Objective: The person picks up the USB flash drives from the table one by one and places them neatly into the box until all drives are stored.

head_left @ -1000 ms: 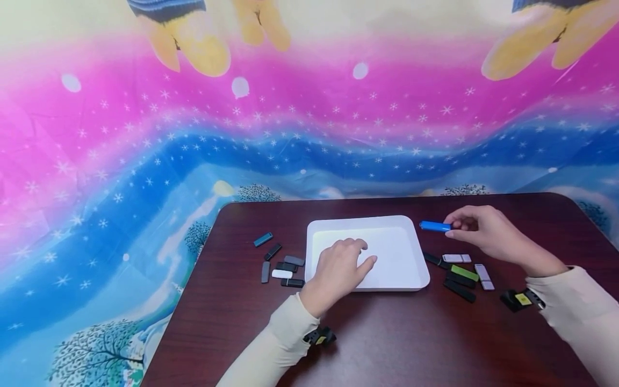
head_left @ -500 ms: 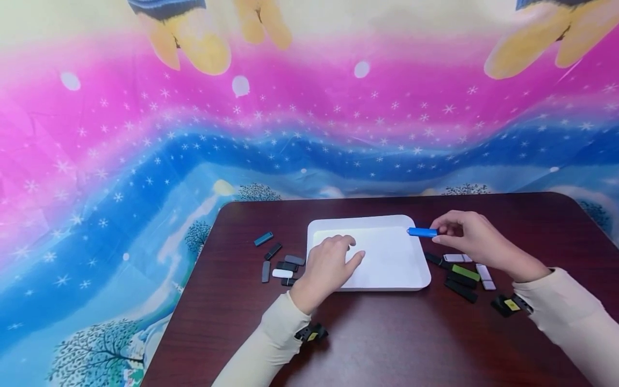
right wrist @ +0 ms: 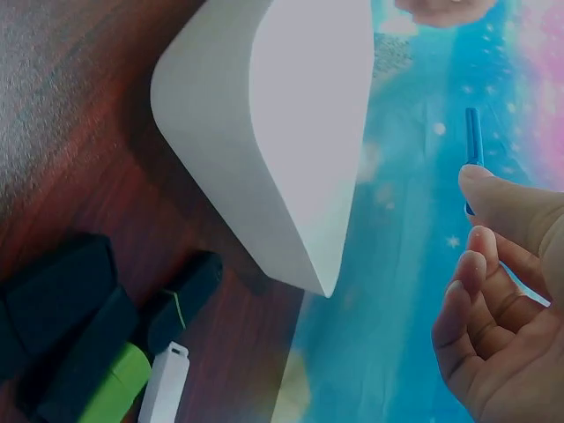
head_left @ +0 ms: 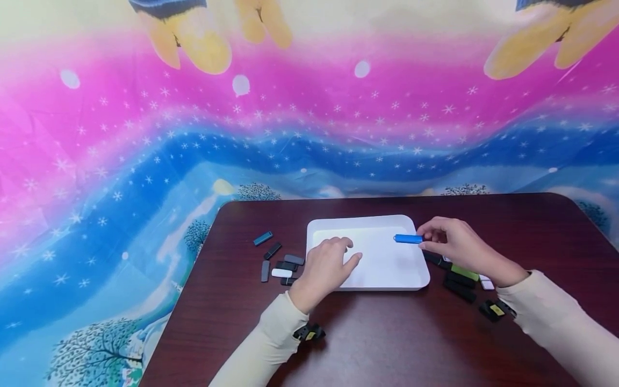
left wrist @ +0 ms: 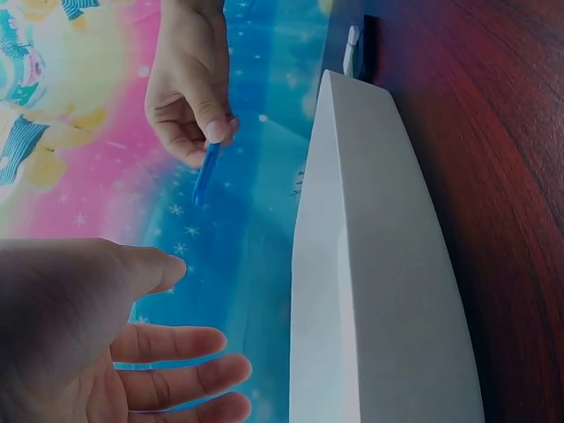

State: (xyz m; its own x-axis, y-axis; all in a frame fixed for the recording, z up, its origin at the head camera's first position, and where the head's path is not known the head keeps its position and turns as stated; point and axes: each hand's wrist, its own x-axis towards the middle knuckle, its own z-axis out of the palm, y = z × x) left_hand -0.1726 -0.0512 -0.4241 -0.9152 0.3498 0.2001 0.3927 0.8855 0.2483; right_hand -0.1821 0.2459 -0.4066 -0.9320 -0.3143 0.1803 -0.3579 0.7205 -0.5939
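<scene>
My right hand (head_left: 456,244) pinches one end of a blue USB stick (head_left: 408,238) between thumb and fingers. In the head view the stick's free end, with a small loop, points left above the right part of a white tray (head_left: 382,269). Both wrist views show it held up, apart from the tray. My left hand (head_left: 326,269) hovers over the tray's left part, its fingers spread and holding nothing. In the left wrist view the left hand (left wrist: 97,344) has its thumb and fingers apart, pointing toward the blue stick (left wrist: 206,176).
Left of the tray lie several USB sticks, among them a teal one (head_left: 263,238), a white one (head_left: 281,273) and grey ones. Beside its right edge is a cluster with a green stick (head_left: 465,272) and black sticks (head_left: 459,291). A printed cloth (head_left: 309,107) hangs behind the table.
My right hand has moved left and slightly toward me, carrying the blue USB stick from beyond the tray's right edge to above the tray. The left hand shifted slightly left, then stayed nearly still.
</scene>
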